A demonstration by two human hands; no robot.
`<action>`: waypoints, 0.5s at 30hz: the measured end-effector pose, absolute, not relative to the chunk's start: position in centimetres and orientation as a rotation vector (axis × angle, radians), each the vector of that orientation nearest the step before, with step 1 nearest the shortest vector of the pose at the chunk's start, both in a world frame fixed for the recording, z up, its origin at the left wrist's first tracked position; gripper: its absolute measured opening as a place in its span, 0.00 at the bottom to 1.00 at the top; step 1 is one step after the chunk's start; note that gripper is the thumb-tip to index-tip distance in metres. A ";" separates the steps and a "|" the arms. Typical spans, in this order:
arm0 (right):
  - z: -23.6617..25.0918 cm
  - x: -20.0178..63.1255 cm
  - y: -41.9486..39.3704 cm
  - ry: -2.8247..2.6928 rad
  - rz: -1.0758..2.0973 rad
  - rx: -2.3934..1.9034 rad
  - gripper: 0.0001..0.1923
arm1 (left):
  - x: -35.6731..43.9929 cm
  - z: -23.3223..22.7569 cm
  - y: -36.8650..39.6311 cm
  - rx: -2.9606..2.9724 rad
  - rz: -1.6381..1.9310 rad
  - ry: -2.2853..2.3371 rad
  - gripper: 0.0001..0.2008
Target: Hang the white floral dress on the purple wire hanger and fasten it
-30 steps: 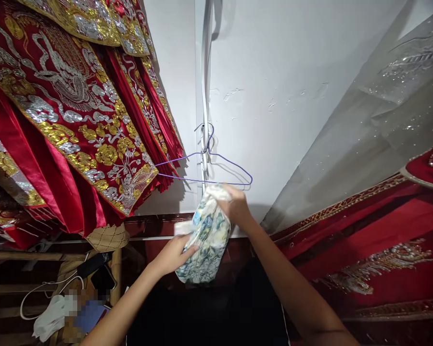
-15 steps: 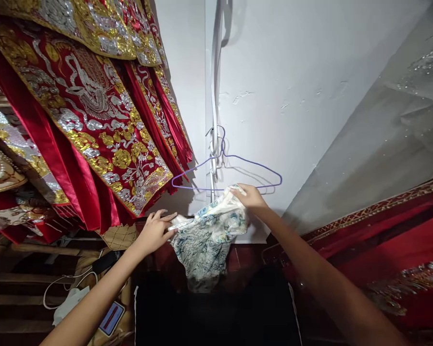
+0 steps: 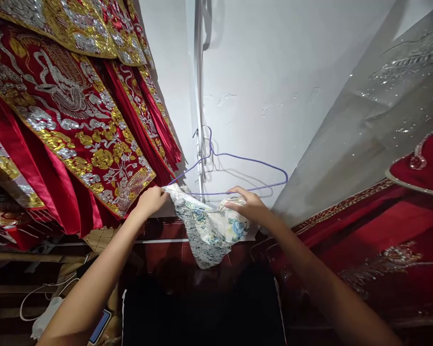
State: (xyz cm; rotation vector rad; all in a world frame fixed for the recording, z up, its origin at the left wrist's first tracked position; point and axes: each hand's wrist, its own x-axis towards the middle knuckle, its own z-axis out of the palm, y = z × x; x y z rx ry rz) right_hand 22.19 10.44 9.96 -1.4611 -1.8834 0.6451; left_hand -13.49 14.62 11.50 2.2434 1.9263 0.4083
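A purple wire hanger [image 3: 250, 158] hangs by its hook on a white upright strip against the wall. A floral garment [image 3: 216, 228] in white, blue and green hangs below it between my hands. My left hand [image 3: 152, 201] is closed on the garment's upper left edge, which lies over the hanger's left end and hides it. My right hand [image 3: 250, 206] pinches the garment's top edge on the right, just under the hanger's bottom bar. The hanger's right end is bare. The garment's lower part hangs loose over the dark red floor.
Red costumes [image 3: 104, 139] with gold and silver embroidery hang at the left. A sheer, sequined white cloth [image 3: 375, 125] and red beaded fabric [image 3: 393, 230] are at the right. A bamboo seat, a white cable [image 3: 25, 300] and a phone [image 3: 100, 326] sit at lower left.
My left hand has risen and closed, bringing the garment's left edge up over the hanger's left end. The garment is spread wider, and the hanger has tilted slightly. The view has shifted right.
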 end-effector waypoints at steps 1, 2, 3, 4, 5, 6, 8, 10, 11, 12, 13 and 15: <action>9.8 22.0 10.3 -1.887 0.656 -1.483 0.23 | -13.7 11.0 15.0 2.189 0.325 1.905 0.16; 9.8 21.9 10.2 -1.886 0.665 -1.493 0.23 | -13.9 10.6 15.2 2.154 0.266 1.873 0.15; 9.7 21.7 10.2 -1.880 0.673 -1.489 0.22 | -14.3 10.2 15.4 2.139 0.240 1.840 0.14; 9.6 21.6 10.2 -1.874 0.676 -1.474 0.20 | -14.6 10.0 15.5 2.136 0.243 1.817 0.13; 9.6 21.6 10.3 -1.870 0.671 -1.457 0.18 | -14.9 9.9 15.4 2.136 0.256 1.803 0.13; 9.5 21.5 10.5 -1.867 0.658 -1.443 0.17 | -15.3 10.1 15.2 2.140 0.290 1.789 0.14; 9.4 21.6 10.8 -1.861 0.619 -1.439 0.15 | -15.7 10.8 14.7 2.147 0.415 1.768 0.16; 9.1 21.6 11.0 -1.863 0.580 -1.445 0.14 | -15.9 12.1 14.1 2.122 0.576 1.784 0.17; 9.0 21.5 11.1 -1.865 0.562 -1.446 0.13 | -15.9 12.7 13.7 2.106 0.655 1.799 0.17; 8.8 21.4 11.1 -1.873 0.547 -1.443 0.13 | -15.7 13.4 13.4 2.097 0.729 1.815 0.18; 8.7 21.3 11.1 -1.884 0.533 -1.439 0.13 | -15.5 13.9 13.1 2.102 0.797 1.828 0.19; 8.4 20.7 11.0 -1.914 0.515 -1.420 0.13 | -14.8 14.8 12.7 2.174 0.943 1.810 0.20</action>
